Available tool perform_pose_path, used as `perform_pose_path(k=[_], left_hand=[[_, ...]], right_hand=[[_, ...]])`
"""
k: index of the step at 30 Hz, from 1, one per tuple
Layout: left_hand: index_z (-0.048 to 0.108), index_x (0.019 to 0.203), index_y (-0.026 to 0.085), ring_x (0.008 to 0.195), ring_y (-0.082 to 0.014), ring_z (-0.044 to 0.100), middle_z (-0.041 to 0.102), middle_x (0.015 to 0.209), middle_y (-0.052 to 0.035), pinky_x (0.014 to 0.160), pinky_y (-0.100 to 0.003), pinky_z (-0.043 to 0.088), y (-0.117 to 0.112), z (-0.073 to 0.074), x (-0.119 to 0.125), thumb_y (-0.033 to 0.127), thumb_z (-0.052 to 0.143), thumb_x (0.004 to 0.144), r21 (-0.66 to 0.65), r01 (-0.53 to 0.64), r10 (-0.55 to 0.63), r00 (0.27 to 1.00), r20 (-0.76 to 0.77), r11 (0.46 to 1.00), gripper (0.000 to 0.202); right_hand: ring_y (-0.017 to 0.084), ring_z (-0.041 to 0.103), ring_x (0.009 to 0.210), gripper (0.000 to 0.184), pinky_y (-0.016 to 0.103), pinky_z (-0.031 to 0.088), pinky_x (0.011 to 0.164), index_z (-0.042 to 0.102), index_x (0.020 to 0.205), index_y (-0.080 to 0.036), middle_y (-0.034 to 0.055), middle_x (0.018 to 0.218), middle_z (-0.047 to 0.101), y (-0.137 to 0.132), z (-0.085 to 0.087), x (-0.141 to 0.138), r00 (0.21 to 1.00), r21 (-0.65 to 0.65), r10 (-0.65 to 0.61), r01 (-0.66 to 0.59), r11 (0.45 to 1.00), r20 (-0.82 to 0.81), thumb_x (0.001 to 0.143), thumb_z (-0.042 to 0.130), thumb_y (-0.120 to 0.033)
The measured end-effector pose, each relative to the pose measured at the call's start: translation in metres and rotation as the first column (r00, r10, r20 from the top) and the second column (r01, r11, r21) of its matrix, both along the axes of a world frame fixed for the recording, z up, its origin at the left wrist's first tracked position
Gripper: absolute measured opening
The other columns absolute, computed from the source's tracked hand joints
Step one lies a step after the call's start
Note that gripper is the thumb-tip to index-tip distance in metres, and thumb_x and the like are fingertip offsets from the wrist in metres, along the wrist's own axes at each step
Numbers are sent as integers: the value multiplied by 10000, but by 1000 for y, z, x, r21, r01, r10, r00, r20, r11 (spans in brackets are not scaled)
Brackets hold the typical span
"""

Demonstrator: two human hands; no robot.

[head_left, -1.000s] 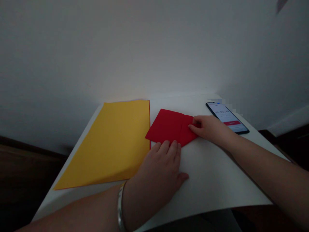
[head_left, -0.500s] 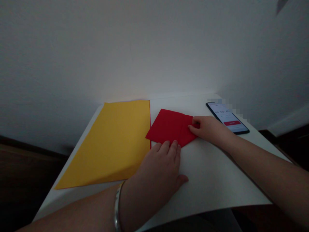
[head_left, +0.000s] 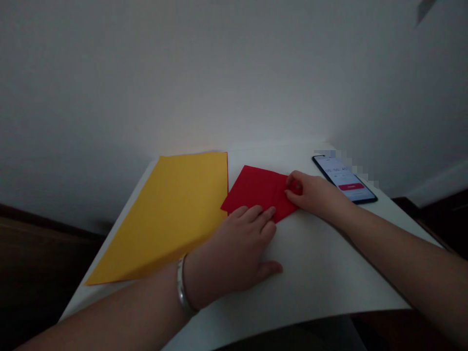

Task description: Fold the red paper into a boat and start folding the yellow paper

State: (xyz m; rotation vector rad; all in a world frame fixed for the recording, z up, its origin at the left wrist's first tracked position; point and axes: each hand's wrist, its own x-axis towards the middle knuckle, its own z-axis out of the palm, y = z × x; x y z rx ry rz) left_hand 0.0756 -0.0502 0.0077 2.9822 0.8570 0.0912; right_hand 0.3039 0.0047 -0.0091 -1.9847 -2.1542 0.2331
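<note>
A smooth, creased piece of red paper (head_left: 252, 187), angular in outline, lies flat on the white table (head_left: 329, 273), beside a matt yellow sheet (head_left: 171, 209). Compared with half a second ago, the left hand (head_left: 236, 256) has turned, its fingers reaching further over the paper's near edge, loosely spread and grasping nothing. The right hand (head_left: 314, 192) curls at the paper's right end; whether it pinches, I cannot tell.
</note>
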Motion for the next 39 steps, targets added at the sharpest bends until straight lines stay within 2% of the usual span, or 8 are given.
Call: perform_pose_path(k=[5, 7, 10, 13, 19, 27, 33, 39], left_hand=[[541, 1245, 115, 1237, -313, 478, 507, 1398, -141, 1031, -470, 384, 8, 5, -2, 561, 518, 874, -34, 40, -40, 999, 14, 999, 580], [552, 1224, 124, 1222, -307, 488, 516, 1388, -135, 1016, -461, 397, 10, 6, -2, 552, 509, 883, -31, 52, -51, 999, 16, 998, 549], [564, 1203, 120, 1208, -317, 499, 528, 1368, -150, 994, -466, 409, 9, 5, 0, 554, 517, 877, -13, 57, -57, 998, -4, 998, 545], [573, 1194, 116, 1200, -332, 506, 542, 1345, -166, 993, -481, 401, 8, 4, 1, 582, 521, 861, 9, 55, -55, 998, -5, 998, 575], [539, 1268, 125, 1230, -323, 489, 537, 1355, -153, 1034, -482, 374, 11, 6, -2, 611, 501, 856, -46, 58, -58, 998, 1, 997, 638], [549, 1252, 140, 1240, -319, 483, 522, 1378, -148, 1061, -494, 344, 14, 8, -6, 599, 507, 856, -70, 76, -76, 997, -2, 995, 608], [528, 1281, 137, 1263, -320, 473, 515, 1387, -158, 1076, -501, 326, 18, 8, -7, 610, 484, 865, -81, 80, -80, 997, 10, 994, 631], [514, 1305, 143, 1320, -321, 422, 456, 1450, -142, 1108, -499, 298, 18, 11, -9, 625, 510, 843, -114, 88, -87, 996, 8, 990, 667]], right_hand=[[195, 579, 652, 188, 296, 384, 544, 590, 927, -233, 39, 777, 661, 0, -1, 1, 999, 35, 0, 2, 999, -48, 784, 565, -351], [198, 601, 740, 180, 306, 443, 627, 624, 934, -219, 54, 868, 672, 0, -1, 3, 991, 101, 94, -84, 991, -93, 776, 577, -291], [204, 609, 900, 182, 324, 466, 816, 703, 916, -227, 56, 974, 685, 0, -1, 5, 953, 193, 292, -273, 942, -80, 814, 552, -237], [218, 603, 953, 244, 349, 474, 857, 741, 981, -252, 50, 1021, 695, -4, 1, 4, 933, 208, 359, -352, 912, 9, 867, 527, -281], [268, 576, 1014, 395, 422, 469, 927, 690, 1172, -157, 116, 1122, 661, -12, 4, -4, 916, 178, 359, -389, 904, 182, 896, 480, -346], [312, 546, 1121, 610, 457, 422, 998, 646, 1231, -116, 149, 1246, 618, -16, 6, -9, 915, 150, 334, -372, 916, 228, 836, 511, -561], [350, 494, 1205, 750, 503, 365, 1046, 568, 1303, -58, 180, 1350, 549, -25, 8, -19, 924, 103, 295, -327, 939, 244, 799, 493, -608], [356, 441, 1279, 789, 593, 156, 1131, 517, 1345, -49, 193, 1398, 504, -30, 5, -26, 928, 100, 247, -284, 954, 278, 818, 407, -626]])
